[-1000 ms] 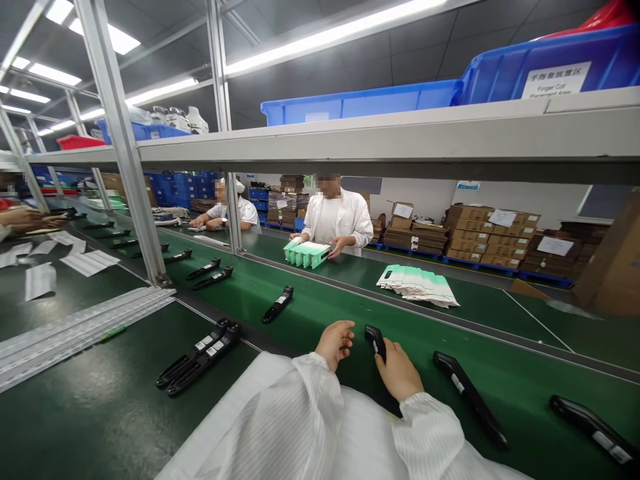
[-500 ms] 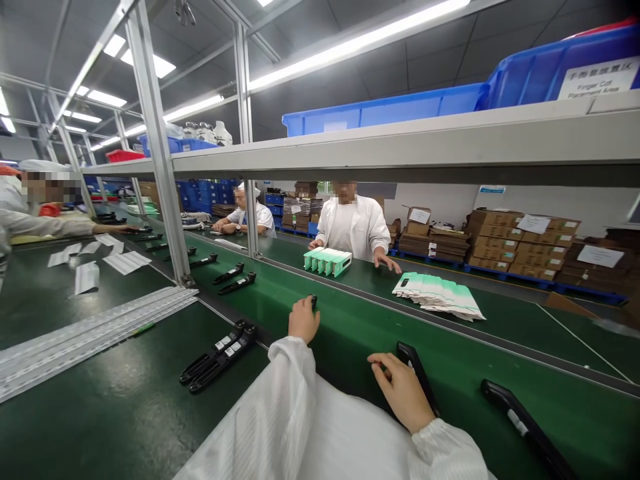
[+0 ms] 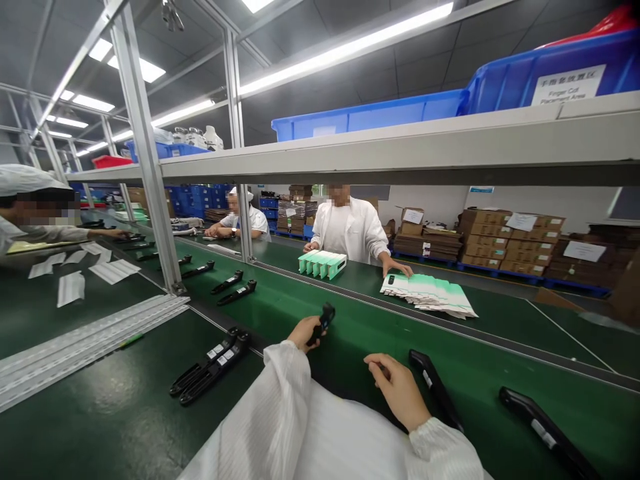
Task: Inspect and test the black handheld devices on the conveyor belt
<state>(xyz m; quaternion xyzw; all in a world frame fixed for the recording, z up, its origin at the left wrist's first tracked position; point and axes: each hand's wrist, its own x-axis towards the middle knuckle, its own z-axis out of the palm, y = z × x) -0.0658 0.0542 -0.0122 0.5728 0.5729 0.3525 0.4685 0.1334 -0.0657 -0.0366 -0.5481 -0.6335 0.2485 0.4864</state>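
A small black device (image 3: 325, 321) stands up from my left hand (image 3: 304, 333), whose fingers are wrapped round it above the green belt (image 3: 350, 313). Over the near side of the belt, my right hand (image 3: 397, 387) has bent fingers, thumb apart from them, and nothing shows in it. Just right of it lies a long black device (image 3: 435, 387) with a white label; another black device (image 3: 547, 427) lies farther right. Two black devices (image 3: 213, 367) with labels rest side by side on the dark green table at the left.
Across the belt, a person in white (image 3: 345, 230) touches a fan of green-and-white boxes (image 3: 427, 293); upright green-and-white boxes (image 3: 323, 264) stand beside. More black devices (image 3: 235, 287) lie up the belt. A metal post (image 3: 150, 153) and overhead shelf (image 3: 400, 150) frame the view.
The black device in my left hand now shows upright and clearer. Both long devices on the right have shifted rightward. The person opposite has moved a hand onto the fanned boxes.
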